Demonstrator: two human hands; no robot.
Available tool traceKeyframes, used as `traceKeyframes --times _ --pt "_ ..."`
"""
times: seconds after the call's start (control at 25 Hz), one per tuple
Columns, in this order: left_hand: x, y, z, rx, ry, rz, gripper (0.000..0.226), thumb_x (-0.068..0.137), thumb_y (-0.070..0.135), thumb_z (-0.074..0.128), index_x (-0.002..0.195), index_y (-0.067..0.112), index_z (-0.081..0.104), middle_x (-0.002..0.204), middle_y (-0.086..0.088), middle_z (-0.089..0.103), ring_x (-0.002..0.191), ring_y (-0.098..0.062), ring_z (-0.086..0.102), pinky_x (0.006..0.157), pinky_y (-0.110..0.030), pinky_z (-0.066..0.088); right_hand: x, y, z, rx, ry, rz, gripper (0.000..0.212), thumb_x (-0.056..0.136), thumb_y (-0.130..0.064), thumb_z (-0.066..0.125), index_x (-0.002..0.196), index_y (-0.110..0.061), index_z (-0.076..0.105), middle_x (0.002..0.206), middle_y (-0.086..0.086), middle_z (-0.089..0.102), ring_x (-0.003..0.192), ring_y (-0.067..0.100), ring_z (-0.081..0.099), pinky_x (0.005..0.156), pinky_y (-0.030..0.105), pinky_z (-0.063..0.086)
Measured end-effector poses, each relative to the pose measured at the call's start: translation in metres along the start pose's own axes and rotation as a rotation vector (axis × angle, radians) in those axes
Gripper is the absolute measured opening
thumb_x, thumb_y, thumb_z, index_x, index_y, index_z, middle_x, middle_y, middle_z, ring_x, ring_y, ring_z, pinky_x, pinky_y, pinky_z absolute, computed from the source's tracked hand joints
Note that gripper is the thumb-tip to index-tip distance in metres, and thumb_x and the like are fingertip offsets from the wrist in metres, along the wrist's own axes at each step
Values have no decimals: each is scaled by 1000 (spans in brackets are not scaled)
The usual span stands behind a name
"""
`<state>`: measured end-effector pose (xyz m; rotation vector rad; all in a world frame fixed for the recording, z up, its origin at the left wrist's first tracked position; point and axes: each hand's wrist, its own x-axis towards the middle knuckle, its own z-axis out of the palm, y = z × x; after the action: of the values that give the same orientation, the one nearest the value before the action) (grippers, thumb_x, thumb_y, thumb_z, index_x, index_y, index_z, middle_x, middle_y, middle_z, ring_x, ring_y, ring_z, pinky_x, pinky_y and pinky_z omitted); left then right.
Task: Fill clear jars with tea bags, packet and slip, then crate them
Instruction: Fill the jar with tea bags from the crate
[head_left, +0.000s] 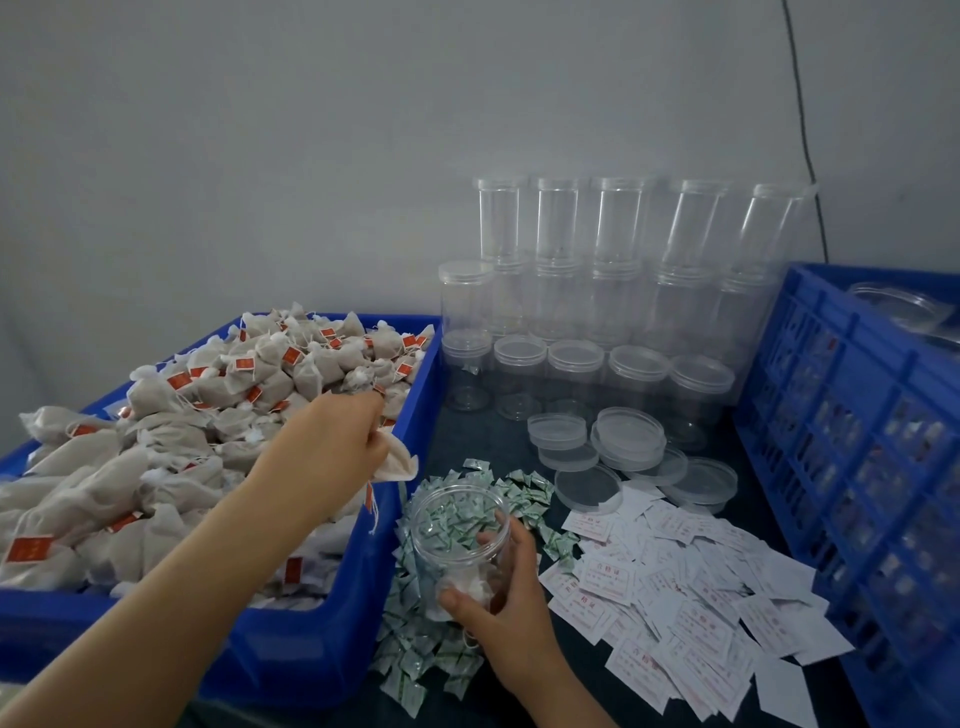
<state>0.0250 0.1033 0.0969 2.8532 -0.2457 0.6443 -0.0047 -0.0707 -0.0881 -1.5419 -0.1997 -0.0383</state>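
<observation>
Filling is barely begun: right hand (511, 605) wraps its grip around the open jar (460, 540), just a bag or two inside, while left hand (332, 441) pinches a tea bag (397, 462) over the blue bin (322, 639). Packets (519, 493), slips (691, 582), crate (852, 415) wait.

Brightness: dim, flat indoor light with a cool grey-blue cast.
Shadows: soft and faint; only a weak dark patch on the table (467, 426) beyond the right hand (511, 587).
Glare: mild pale sheen on the stacked jars (587, 291) far beyond that hand.
Sharpness: soft overall; print on the slips (691, 613) to its right is unreadable.
Blur: the left hand (337, 441) is slightly smeared.
Distortion: wide-angle bending; the crate (852, 467) at far right leans outward.
</observation>
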Motion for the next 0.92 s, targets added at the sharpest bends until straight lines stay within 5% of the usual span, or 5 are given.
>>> traceKeyframes --times 0.32,0.44,0.56,0.72,0.92 --pt "-21 39 17 -138 -106 121 22 88 18 51 70 22 40 72 6 52 58 -6 46 54 -18 39 3 2 0 2 -2 -18 86 61 -45 88 123 -71 34 128 -31 55 120 -1 57 96 25 53" --pt "-30 60 37 51 -166 240 5 93 16 45 93 21 45 94 6 50 69 -6 47 62 -19 40 2 0 -1 -3 -11 -7 91 60 -54 90 128 -66 30 131 -33 53 122 -6 54 97 22 51" --pt "-31 63 48 132 -216 263 17 94 13 44 111 16 45 109 2 49 79 -12 50 67 -21 42 3 2 -2 -12 -15 17 102 55 -55 92 134 -60 27 139 -22 50 125 0 53 104 34 49" --pt "-25 58 47 22 -239 220 8 93 20 42 86 19 41 82 6 45 71 -12 46 64 -21 38 3 3 -1 -20 -26 30 110 50 -60 92 138 -58 26 146 -17 46 130 4 51 107 38 48" --pt "-26 46 45 -41 -244 221 18 95 38 43 106 25 48 62 8 45 57 -7 44 59 -21 41 3 5 1 -38 -7 21 106 49 -66 89 135 -64 27 150 -14 42 135 8 46 108 41 47"
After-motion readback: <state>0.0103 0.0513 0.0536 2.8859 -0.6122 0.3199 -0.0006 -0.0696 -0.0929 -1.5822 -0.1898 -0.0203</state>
